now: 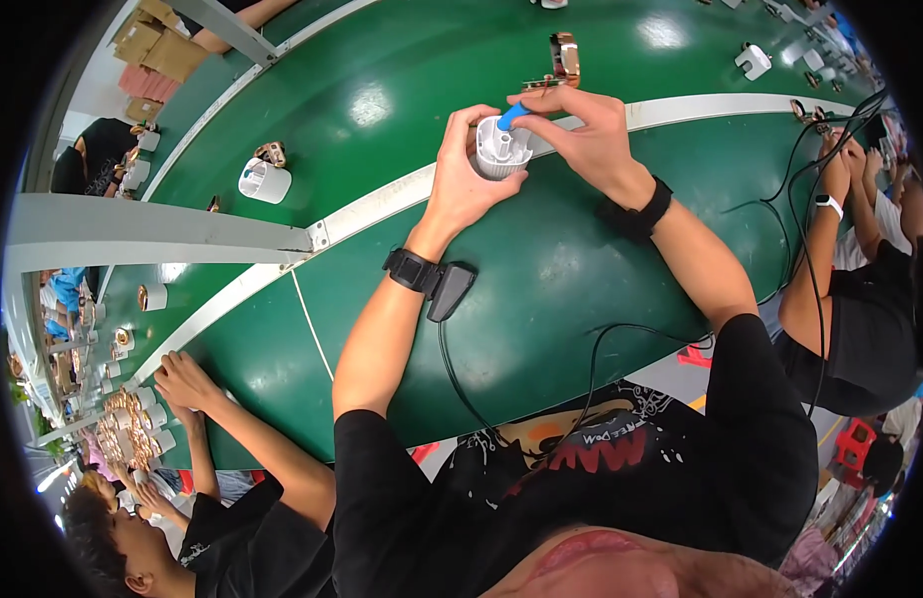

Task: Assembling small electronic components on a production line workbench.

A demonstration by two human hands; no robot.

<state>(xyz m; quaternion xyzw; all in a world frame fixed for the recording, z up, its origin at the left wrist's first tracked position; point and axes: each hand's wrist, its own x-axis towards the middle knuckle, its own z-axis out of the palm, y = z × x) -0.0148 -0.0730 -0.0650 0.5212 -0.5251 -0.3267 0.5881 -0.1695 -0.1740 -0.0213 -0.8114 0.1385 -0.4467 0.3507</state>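
Note:
My left hand [464, 177] is wrapped round a white ribbed plastic housing [502, 159], whose open top faces up and shows posts inside. A blue cylinder [512, 115] is pinched between the thumb and fingers of my right hand [588, 135]. Its lower end sits at the housing's mouth; how far in it reaches is hidden. Just beyond my right fingers stands a shiny copper-coloured ring-shaped part [564, 60]. I cannot tell whether it is joined to the cylinder.
Beyond the white rail [382, 197] runs a green surface with another white housing [265, 181] and copper-coloured part. A grey metal post [162, 229] stands left. Black cables [792, 189] hang at right. Co-workers sit on both sides; one's hand [185, 383] is near clustered parts.

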